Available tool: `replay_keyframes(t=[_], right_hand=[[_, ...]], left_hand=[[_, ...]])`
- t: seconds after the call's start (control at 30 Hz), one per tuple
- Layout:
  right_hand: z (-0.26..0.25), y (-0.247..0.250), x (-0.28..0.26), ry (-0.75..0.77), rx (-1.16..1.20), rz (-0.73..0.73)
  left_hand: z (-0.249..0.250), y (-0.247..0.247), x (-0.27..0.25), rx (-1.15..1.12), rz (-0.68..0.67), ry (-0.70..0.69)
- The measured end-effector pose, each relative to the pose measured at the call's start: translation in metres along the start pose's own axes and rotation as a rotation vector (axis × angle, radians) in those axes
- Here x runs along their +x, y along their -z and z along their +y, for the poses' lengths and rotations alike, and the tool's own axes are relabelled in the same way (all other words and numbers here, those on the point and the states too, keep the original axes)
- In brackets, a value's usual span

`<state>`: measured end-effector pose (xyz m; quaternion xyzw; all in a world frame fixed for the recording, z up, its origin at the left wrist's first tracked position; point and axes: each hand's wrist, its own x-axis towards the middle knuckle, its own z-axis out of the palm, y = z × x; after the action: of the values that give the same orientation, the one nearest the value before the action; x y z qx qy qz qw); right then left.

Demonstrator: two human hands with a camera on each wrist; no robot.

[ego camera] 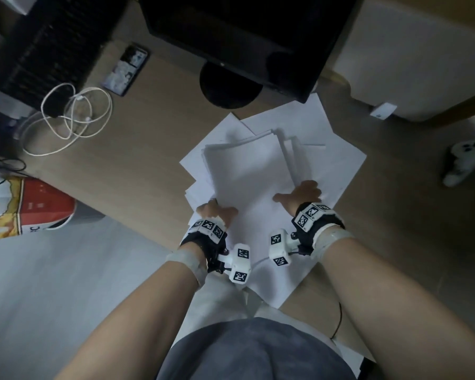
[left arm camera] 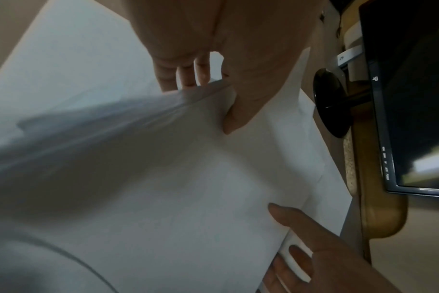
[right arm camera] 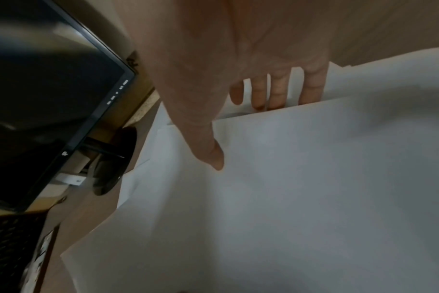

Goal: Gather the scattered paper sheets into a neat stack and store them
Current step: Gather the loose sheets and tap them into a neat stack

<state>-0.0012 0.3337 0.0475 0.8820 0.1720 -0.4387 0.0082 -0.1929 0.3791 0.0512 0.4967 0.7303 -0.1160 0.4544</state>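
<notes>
Wood-grain bench (ego camera: 154,149) dimly lit. Smooth white sheets (ego camera: 247,171) fanned below black monitor (ego camera: 247,37); top bundle gripped at both edges by left hand (ego camera: 215,211) and right hand (ego camera: 302,194), thumbs on top.

an office desk (ego camera: 159,138): monitor (ego camera: 247,34), keyboard (ego camera: 52,48), charging cable (ego camera: 66,119).

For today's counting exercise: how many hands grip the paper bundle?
2. The left hand grips the paper bundle's left edge; the right hand grips its right edge.
</notes>
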Motion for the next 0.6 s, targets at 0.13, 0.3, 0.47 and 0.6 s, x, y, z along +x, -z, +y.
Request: replay_keyframes(t=[0.13,0.3,0.47,0.6], right_hand=[[-0.003,-0.001,0.000,-0.087,0.069,-0.066],[-0.010,0.005,-0.001,-0.137,-0.038,0.034],[-0.004,0.007,0.014,-0.119,0.322,-0.065],[0.006,0.006,0.010,-0.051,0.434,-0.128]], left_hand=[[0.009,0.006,0.014,-0.200,-0.061,0.004],[0.016,0.003,0.018,-0.352,-0.114,-0.058],[0.024,0.003,0.018,-0.388,-0.174,-0.165],[0.022,0.006,0.023,-0.404,-0.185,-0.172]])
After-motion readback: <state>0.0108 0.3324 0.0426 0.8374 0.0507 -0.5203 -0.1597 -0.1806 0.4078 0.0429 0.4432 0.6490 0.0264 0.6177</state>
